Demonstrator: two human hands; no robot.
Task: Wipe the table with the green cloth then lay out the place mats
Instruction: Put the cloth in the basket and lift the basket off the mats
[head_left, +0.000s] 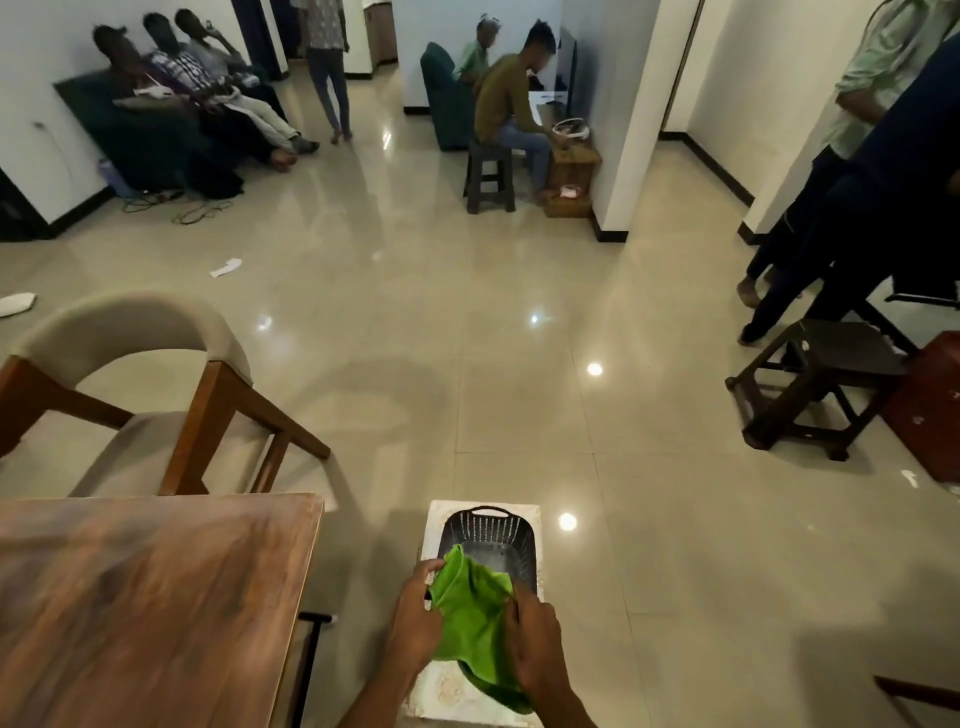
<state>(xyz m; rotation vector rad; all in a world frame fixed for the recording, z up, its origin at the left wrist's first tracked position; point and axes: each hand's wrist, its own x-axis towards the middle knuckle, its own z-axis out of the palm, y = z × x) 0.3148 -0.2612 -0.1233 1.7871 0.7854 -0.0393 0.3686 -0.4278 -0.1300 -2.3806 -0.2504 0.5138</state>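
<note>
Both hands hold the green cloth (475, 618) over the near end of a dark perforated basket (491, 540). Left hand (413, 621) grips the cloth's left edge, fingers curled round the fabric. Right hand (535, 639) pinches its right side, knuckles up. The cloth is bunched between the two hands, and its lower part hangs down toward the camera, past the basket's near rim.

The basket sits on a pale, mottled surface (441, 691), possibly a low stand; cannot tell what it is. No place mats can be made out.

Left of the basket: wooden table (145, 603), apart from it, top showing streaked grain. Beyond the table, left of the basket: a chair (156, 395) with a wooden frame and pale curved back. Right of the basket and well apart: a dark stool (810, 384) on the glossy tiled floor (493, 322).

Far beyond the basket: several people, some seated, some standing.
</note>
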